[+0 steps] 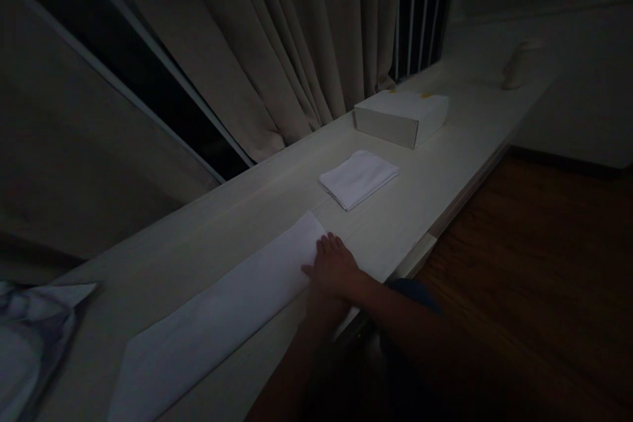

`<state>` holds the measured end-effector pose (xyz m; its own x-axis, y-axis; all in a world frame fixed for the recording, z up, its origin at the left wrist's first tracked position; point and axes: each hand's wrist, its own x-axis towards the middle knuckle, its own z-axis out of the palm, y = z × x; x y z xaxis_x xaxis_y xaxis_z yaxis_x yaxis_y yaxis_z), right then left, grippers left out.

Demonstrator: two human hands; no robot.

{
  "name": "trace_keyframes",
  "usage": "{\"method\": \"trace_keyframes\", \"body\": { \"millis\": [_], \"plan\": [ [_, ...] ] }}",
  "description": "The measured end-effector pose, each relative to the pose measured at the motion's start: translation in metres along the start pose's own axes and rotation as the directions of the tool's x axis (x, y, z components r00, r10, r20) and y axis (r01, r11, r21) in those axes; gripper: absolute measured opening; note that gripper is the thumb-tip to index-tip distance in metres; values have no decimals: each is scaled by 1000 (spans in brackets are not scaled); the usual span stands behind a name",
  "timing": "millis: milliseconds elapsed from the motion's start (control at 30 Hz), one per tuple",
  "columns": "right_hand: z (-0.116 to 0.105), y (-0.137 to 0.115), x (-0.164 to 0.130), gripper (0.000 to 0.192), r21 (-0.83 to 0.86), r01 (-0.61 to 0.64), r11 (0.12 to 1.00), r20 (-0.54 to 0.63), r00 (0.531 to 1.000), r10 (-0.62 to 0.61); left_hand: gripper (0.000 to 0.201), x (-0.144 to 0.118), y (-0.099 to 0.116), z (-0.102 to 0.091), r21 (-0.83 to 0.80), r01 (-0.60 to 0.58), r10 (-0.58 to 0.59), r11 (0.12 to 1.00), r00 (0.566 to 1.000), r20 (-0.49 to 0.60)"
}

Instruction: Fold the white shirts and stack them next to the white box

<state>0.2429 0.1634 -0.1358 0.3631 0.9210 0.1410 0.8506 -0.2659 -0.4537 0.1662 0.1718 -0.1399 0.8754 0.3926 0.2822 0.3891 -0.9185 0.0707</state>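
The right hand (332,265) lies flat, fingers together, pressing the far end of a long white cloth strip (217,316). Beyond the strip rests a folded towel (359,178); the left hand's state cannot be told.

Pale wooden counter (445,165) carries a long white cloth (222,316), folded towel (359,178), white box (401,116) and crumpled fabric (30,336).

White box (401,117), folded cloth (359,178), curtain (277,46)
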Motion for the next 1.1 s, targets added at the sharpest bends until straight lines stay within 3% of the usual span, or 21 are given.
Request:
{"method": "trace_keyframes", "body": {
  "millis": [133, 267, 433, 700, 800, 867, 967, 1100],
  "plan": [
    [10, 0, 37, 89, -13, -56, 998, -27, 998, 55, 67, 1, -3, -3, -63, 9, -9, 998, 1000, 9],
    [18, 1, 71, 89, -54, -61, 997, -1, 998, 61, 65, 0, -9, -5, -113, -68, 72, 991, 997, 36],
    [25, 5, 95, 89, -68, -62, 996, 10, 998, 63, 60, -2, -11, -5, -144, -72, 82, 987, 995, 58],
    [29, 8, 102, 86, -67, -71, 995, 0, 997, 71, 61, 0, -10, -9, -313, -47, 47, 949, 999, -10],
    [18, 10, 103, 81, -23, -75, 997, 12, 997, 75, 58, 1, -13, -16, -390, -44, 42, 920, 999, -13],
    [5, 13, 102, 77, 7, -77, 997, -49, 996, 78, 54, 3, -19, -22, -409, -17, 18, 913, 1000, -3],
    [-13, 17, 97, 70, 18, -73, 997, -173, 982, 75, 47, 11, -33, -31, -305, 41, -31, 952, 999, 35],
    [-14, 13, 85, 61, -33, 68, 997, -151, 986, -72, 53, 20, -51, -27, -130, 106, -92, 986, 990, 110]
  ]
}}
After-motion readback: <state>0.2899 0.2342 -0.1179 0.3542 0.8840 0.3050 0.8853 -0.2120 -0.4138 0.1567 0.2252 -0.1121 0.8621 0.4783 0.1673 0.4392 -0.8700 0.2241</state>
